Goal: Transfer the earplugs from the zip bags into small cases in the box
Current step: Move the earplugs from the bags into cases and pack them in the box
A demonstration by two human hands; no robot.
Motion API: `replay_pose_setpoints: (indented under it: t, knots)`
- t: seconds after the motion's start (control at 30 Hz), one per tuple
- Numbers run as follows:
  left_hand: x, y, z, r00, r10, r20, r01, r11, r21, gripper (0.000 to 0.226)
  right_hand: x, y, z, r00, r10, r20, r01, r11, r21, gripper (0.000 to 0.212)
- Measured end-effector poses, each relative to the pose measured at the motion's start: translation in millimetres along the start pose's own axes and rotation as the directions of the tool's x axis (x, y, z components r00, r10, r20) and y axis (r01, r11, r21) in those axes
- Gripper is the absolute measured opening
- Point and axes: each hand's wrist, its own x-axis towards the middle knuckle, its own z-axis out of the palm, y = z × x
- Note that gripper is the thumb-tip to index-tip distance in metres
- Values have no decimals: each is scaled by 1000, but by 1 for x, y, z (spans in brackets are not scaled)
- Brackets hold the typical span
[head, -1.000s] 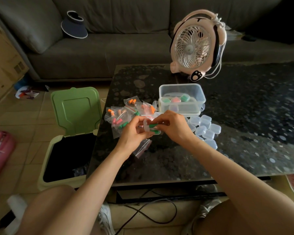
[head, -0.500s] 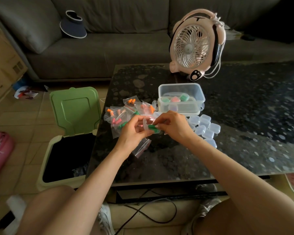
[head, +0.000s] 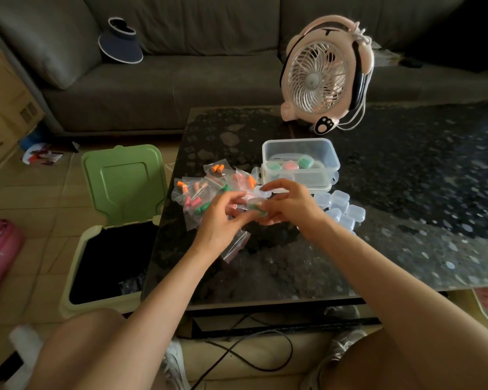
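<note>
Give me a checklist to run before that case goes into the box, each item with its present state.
1. Small case gripped by left hand and right hand: ok.
2. Green earplugs fully inside it: cannot tell, fingers cover most of it.
3. Its lid snapped shut: cannot tell.
4. Box open on top, with room beside the filled cases: ok.
5. Empty cases waiting just right of the right hand: ok.
6. Bin open for the empty zip bag on the table: ok.
</note>
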Motion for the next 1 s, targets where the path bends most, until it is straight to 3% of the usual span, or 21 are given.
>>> replay_pose_setpoints:
  t: [0.17,0.3,0.4,0.5,0.63,0.8,0.87,0.93,1.0]
  knots:
    - [3,-9,-10,980,8,-197,17,992,122,14,17,-5,-18,955,-28,-294,56,995,86,25]
    - [-5,-13,-12,997,67,-47,-49,950,309,23,32,-6,-35,922,18,-388,80,968,237,18]
    - [-11,-16,-12,994,-15,104,-37,881,472,38,44,-5,-43,914,44,-404,125,915,383,40]
    - [-16,-21,-12,981,-53,187,-79,769,634,47,51,-5,-45,919,25,-392,142,909,391,51]
    - [-20,-26,-16,984,-10,179,-113,739,664,28,48,-7,-36,922,-31,-386,113,975,192,33]
    - [-22,-27,-27,994,64,86,-101,819,565,11,43,-6,-20,963,-140,-229,106,982,-154,21]
    - [-20,-26,-41,996,84,8,-78,873,482,10,43,0,-12,968,-220,-123,153,901,-406,17]
    - [-17,-26,-60,985,139,-106,-80,898,433,8,42,9,0,953,-302,21,242,720,-650,16]
    - [-14,-32,-84,962,146,-231,-38,908,417,2,40,18,13,925,-347,154,335,553,-763,17]
